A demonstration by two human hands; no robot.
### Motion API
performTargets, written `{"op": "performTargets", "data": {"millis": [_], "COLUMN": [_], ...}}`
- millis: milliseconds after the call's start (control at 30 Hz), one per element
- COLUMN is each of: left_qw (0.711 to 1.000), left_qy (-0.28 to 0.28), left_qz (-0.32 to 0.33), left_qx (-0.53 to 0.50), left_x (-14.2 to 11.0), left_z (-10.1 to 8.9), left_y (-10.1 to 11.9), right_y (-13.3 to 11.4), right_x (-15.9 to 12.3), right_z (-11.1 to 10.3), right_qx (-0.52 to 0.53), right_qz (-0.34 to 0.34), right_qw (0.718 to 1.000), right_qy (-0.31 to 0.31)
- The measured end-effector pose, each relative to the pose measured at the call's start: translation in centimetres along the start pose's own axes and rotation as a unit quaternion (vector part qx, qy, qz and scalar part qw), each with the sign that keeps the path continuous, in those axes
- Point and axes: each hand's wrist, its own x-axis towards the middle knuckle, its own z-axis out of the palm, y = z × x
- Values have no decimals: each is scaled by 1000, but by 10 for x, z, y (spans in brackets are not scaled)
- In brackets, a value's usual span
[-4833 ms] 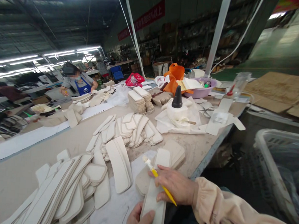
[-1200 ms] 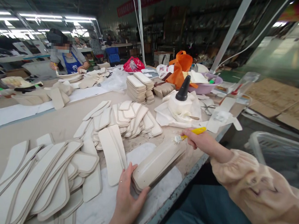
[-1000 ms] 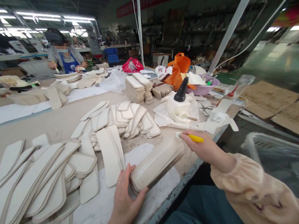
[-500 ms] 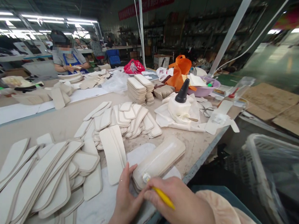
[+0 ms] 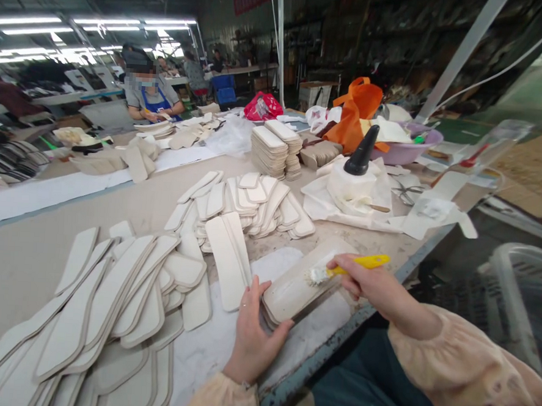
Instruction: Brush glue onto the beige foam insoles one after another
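Observation:
My right hand is closed around the yellow handle of a brush. White paste coats its bristles, which touch the top of a stack of long, rounded beige pads. That top surface looks wet and shiny. Against the near end of the stack rests my left hand, thumb and fingers spread around its corner. Under the stack lies a white cloth or paper. Left of it, a few pale pads lean together. Beyond stands a white tub with a black cone on top.
Loose piles of pale pads cover the table's left side. Neat stacks, scissors and a purple basin lie farther back. A blue metal edge borders the table, beside a plastic crate. A co-worker sits across.
My right hand has drawn the brush from the stack's near end toward its middle, and the handle now points right. My left hand has opened wider at the near end. The view has shifted.

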Motion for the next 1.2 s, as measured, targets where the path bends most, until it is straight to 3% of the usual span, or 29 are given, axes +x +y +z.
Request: {"op": "performTargets", "data": {"millis": [100, 233, 333, 400, 567, 700, 767, 833, 933, 1000, 1067, 1133, 1200], "left_qw": [1000, 1000, 1000, 1000, 999, 999, 999, 999, 999, 999, 999, 1000, 1000], "left_qy": [2, 2, 4, 5, -1, 5, 10, 13, 14, 12, 10, 8, 6], "left_qz": [-4, -16, -16, -10, -3, 0, 10, 16, 13, 8, 4, -3, -8], "left_qx": [2, 0, -3, 4, 32, 44, 43, 41, 40, 41, 36, 27, 26], "left_x": [0, -1, -1, 0, 1, 1, 1, 2, 3, 3, 2, 1, 0], "left_z": [1, 0, 0, 0, 0, 1, 1, 2, 2, 2, 2, 2, 3], "left_y": [0, -1, -2, -2, -2, -4, -5, -5, -5, -6, -7, -8, -8], "right_y": [-8, -8, -1, 3, -1, -11, -12, -9, -3, -3, -9, -16, -21], "right_x": [-5, -5, 9, 21, 39, 30, 22, 14, 0, -13, -27, -39, -39], "right_z": [3, 33, 36, 19, -47, -69, -62, -47, -14, 10, 29, 37, 32], "right_qx": [22, 39, 48, 57, 10, -91, -199, -341, -528, -587, -585, -547, -528], "right_qz": [-16, -17, -1, 14, 28, -50, -125, -180, -194, -204, -247, -290, -308], "right_qw": [1000, 989, 990, 995, 998, 988, 963, 914, 824, 783, 772, 779, 786], "right_qy": [-17, -139, -133, -79, 53, 112, 135, 129, 66, 19, -40, -95, -92]}}
